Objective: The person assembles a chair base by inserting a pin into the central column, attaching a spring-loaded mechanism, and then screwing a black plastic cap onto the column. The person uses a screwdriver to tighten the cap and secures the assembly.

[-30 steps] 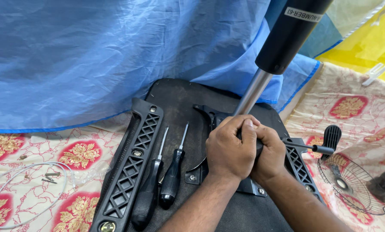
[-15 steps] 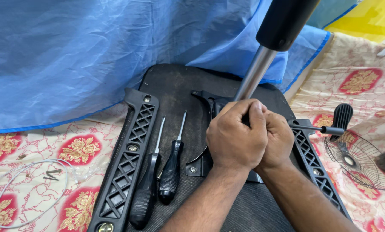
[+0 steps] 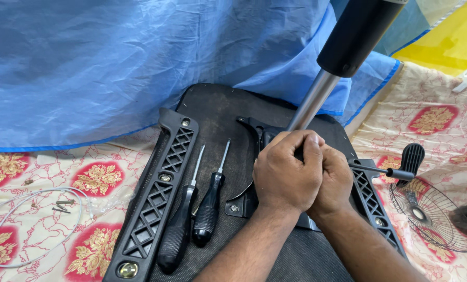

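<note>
Hands meet at centre frame: your left hand and right hand are clamped together around the base of the metal gas-lift column, rising toward upper right. Two screwdrivers lie lower left on the upturned seat base.

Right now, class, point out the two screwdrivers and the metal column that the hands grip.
longer screwdriver [image 3: 177, 237], head view, on its black handle.
shorter screwdriver [image 3: 207, 219], head view, on its black handle.
metal column [image 3: 313, 102], head view, on the bare silver shaft above the hands.
</note>
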